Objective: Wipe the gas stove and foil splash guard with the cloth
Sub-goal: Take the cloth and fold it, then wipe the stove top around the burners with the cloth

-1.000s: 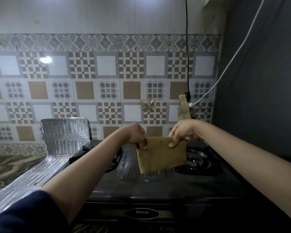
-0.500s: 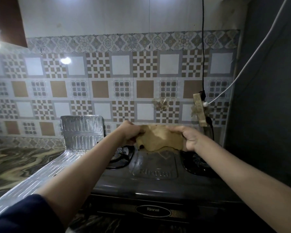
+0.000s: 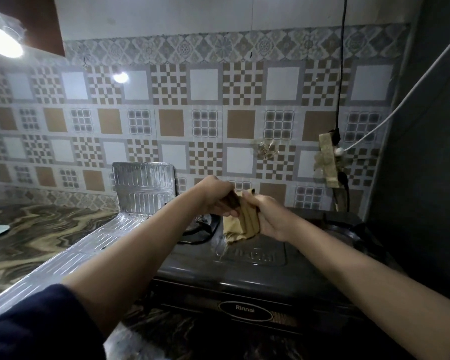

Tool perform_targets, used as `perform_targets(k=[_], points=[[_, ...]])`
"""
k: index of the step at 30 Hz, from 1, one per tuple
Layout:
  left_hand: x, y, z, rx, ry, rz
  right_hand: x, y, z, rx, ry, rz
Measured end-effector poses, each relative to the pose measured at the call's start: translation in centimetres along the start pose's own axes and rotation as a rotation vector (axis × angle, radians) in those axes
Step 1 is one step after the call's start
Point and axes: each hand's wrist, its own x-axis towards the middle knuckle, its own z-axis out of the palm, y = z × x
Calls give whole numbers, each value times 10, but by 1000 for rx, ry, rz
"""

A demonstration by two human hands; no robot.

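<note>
One cloth [image 3: 240,220], tan, bunched into folds, held in the air just above the gas stove [image 3: 247,268]. Your left hand [image 3: 215,197] pinches its upper edge, fingers closed on the fabric; your right hand [image 3: 266,216] wraps the folds from the other side. One foil splash guard [image 3: 143,188], upright at the stove's left, its lower panel lying flat along the countertop [image 3: 37,229]. Two cables, one black [image 3: 341,74], one white [image 3: 400,100].

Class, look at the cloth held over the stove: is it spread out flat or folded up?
Folded. The cloth sits bunched in layered pleats between the left hand and right hand.
</note>
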Motion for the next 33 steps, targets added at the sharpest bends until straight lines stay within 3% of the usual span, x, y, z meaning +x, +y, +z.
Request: perform_targets(k=[3, 5, 11, 14, 16, 20, 24, 29, 33], points=[[-4, -5, -16, -13, -105, -83, 4, 12, -1, 70, -44, 2], [-8, -10, -30, 65, -122, -97, 12, 20, 4, 52, 22, 37], [-19, -53, -73, 478, 129, 37, 60, 32, 30, 44, 292, 246], [-26, -100, -104, 815, 138, -97, 76, 35, 43, -57, 360, 192], [-26, -142, -127, 994, 155, -224, 90, 34, 58, -153, 335, 160], [-23, -217, -148, 1044, 172, -309, 116, 32, 96, -335, 223, 80], [-19, -251, -149, 993, 139, -265, 136, 30, 137, -632, 153, -112], [-9, -274, -148, 917, 207, -212, 165, 39, 184, -1081, 31, -366], [-5, -281, -150, 905, 196, -208, 181, 62, 215, -1272, -150, -394]])
